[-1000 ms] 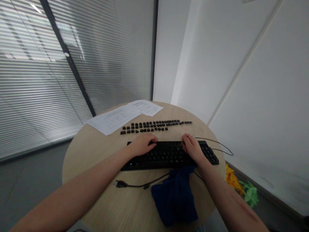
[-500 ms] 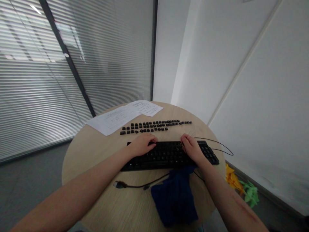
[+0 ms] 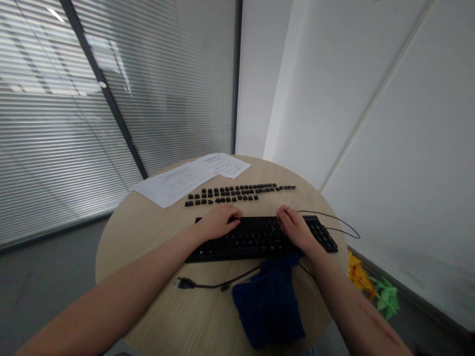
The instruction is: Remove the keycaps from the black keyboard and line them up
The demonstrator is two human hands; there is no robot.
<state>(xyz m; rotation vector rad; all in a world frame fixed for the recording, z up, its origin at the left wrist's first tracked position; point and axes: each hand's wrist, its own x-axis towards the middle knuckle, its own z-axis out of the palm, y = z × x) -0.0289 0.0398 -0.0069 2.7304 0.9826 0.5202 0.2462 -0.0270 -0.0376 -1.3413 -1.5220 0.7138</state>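
A black keyboard (image 3: 252, 242) lies across the round table, with many keys in place. My left hand (image 3: 219, 221) grips its far edge left of the middle, fingers curled over the rim and thumb on top. Over the right part of the keys, my right hand (image 3: 293, 225) is closed around a thin wire keycap puller (image 3: 294, 204). Fine wires stick out above the fist, and the puller's lower end is by the keys, too dark to tell if it hooks one. Beyond the keyboard, loose black keycaps (image 3: 230, 194) are laid out in rows.
Printed paper sheets (image 3: 178, 183) lie at the table's back left. A dark blue cloth (image 3: 269, 306) is at the near edge, beside a cable with a USB plug (image 3: 185, 283). The keyboard cable (image 3: 345, 225) loops past the right edge. Orange and green items (image 3: 371, 287) sit below, by the wall.
Almost nothing differs. My right hand, with the keycap puller, has shifted very slightly left; my left hand stays on the keyboard.
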